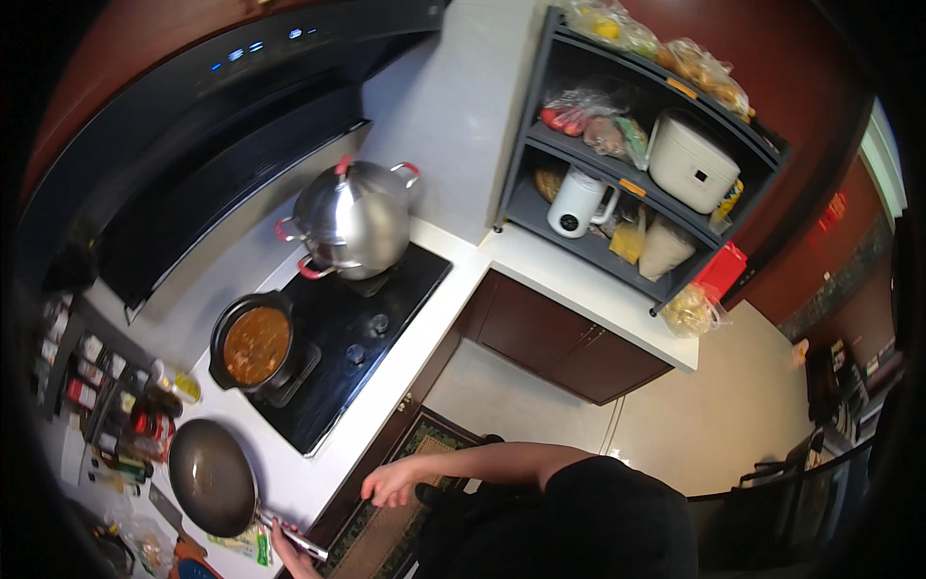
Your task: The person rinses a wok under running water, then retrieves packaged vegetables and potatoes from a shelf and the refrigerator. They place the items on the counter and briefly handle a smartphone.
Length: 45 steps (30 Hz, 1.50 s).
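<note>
My left hand point(288, 556) grips the metal handle of a dark wok point(211, 478) at the lower left. The wok's inside faces up, with no food seen in it; whether its base touches the white counter cannot be told. My right hand point(391, 483) hangs in front of the counter edge, fingers loosely bent and holding nothing. Beyond the wok, a black pot point(217, 354) of reddish-brown stew point(257, 346) stands over the near-left burner of the black gas hob point(340, 340). A large steel pot with a domed lid point(354, 217) and red-covered handles stands at the hob's far end.
Bottles and jars point(148, 427) crowd the left counter, near a cleaver point(166, 504) and a plastic packet point(253, 543). A range hood point(217, 145) overhangs the hob. A grey shelf rack point(579, 148) holds a rice cooker point(691, 163) and a white electric kettle point(576, 203). A patterned mat point(383, 532) lies underfoot.
</note>
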{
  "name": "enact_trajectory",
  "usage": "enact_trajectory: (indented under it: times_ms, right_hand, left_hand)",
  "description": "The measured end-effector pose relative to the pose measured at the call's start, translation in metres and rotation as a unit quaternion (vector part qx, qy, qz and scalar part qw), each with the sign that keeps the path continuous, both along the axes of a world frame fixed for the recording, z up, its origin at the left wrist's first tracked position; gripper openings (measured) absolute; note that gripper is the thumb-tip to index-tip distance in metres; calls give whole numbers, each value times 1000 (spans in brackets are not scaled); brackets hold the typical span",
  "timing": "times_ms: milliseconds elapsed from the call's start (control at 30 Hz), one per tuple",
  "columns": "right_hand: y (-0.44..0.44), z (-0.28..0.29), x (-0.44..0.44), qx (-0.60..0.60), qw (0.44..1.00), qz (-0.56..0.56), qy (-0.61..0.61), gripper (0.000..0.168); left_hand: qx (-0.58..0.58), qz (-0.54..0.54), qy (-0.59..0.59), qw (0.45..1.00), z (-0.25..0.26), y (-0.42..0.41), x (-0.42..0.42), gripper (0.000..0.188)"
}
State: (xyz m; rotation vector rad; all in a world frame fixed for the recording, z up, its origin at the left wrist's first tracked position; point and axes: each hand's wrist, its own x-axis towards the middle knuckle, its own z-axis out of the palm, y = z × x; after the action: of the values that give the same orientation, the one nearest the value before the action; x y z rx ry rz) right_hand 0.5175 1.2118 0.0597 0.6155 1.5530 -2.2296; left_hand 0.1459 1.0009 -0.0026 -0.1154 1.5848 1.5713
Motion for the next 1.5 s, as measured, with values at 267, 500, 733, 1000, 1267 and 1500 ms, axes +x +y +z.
enact_trajectory:
  times_ms: [267, 500, 733, 1000, 1267, 1500]
  right_hand:
    - [50, -1, 239, 21, 967, -252, -15, 66]
    - [89, -3, 379, 54, 926, -370, 42, 66]
    - [123, 7, 519, 163, 893, -418, 45, 60]
    - [149, 97, 666, 279, 754, -590, 72, 47]
    - [114, 104, 674, 231, 687, -688, -23, 47]
    - [84, 76, 660, 140, 579, -799, -85, 44]
  left_hand:
    - [-147, 65, 545, 823, 55, 88, 78, 30]
    - [-18, -25, 796, 605, 142, 210, 315, 38]
    - [306, -388, 613, 616, 228, 383, 605, 44]
    - [475, -514, 515, 495, 364, 556, 832, 43]
    - [271, -479, 713, 435, 475, 746, 1007, 67]
    - [339, -556, 615, 446, 494, 795, 1080, 85]
